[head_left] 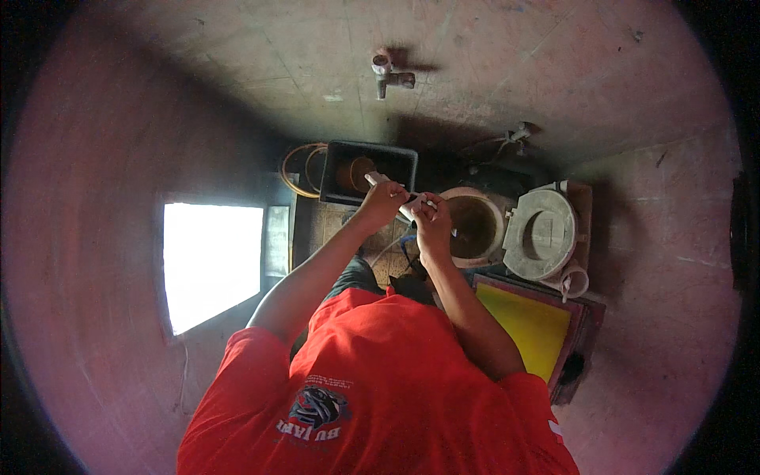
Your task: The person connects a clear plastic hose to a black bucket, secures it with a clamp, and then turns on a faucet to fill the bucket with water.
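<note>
In front of my chest both hands meet on one long, narrow, pale object (pixel 374 180) with a dark part showing between them. Its kind is too small to make out. My left hand (pixel 381 206) is closed around it, with the pale end sticking out beyond the fingers toward the tub. Close beside it, my right hand (pixel 431 225) pinches the other part, its fingers bent near the thumb. Below the hands lie a black rectangular tub (pixel 409 164) with a brown round vessel (pixel 360 169) in it and a round basin (pixel 492 207).
A pale toilet seat (pixel 558 207) lies right of the basin, with a yellow framed panel (pixel 522 321) nearer me. Taps (pixel 384 77) stick out of the far wall. Left of the tub is a coiled hose (pixel 286 170); a bright opening (pixel 212 265) is farther left.
</note>
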Available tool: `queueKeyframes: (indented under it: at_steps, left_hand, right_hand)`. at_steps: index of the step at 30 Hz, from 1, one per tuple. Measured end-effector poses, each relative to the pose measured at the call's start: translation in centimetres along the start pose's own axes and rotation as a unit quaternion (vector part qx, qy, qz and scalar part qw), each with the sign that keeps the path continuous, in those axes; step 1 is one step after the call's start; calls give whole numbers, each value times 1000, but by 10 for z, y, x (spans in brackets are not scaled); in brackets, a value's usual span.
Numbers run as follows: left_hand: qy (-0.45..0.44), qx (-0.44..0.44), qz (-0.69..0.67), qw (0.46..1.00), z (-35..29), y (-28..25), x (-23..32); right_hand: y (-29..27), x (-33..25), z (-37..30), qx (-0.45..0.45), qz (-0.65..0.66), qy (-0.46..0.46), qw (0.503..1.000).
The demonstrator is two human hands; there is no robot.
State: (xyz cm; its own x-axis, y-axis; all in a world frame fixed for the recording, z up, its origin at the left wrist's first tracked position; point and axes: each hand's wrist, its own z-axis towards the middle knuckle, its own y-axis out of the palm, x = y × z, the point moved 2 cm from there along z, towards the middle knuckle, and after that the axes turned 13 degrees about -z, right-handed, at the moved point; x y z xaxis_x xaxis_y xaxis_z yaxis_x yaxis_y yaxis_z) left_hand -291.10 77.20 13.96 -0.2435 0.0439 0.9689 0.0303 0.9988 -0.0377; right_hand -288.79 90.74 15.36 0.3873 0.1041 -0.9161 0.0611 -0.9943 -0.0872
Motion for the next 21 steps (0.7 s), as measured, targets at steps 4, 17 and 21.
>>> queueKeyframes:
  at_steps: [4,17,21]
  left_hand:
    - [38,9,-21,999,42,-19,-35]
    - [-24,-97,79,992,129,-37,-89]
    - [15,-46,144,988,134,-35,-121]
  right_hand:
    - [34,10,36,83,8,31,996]
    - [77,108,129,237,42,67,968]
    - [83,128,140,237,34,133,962]
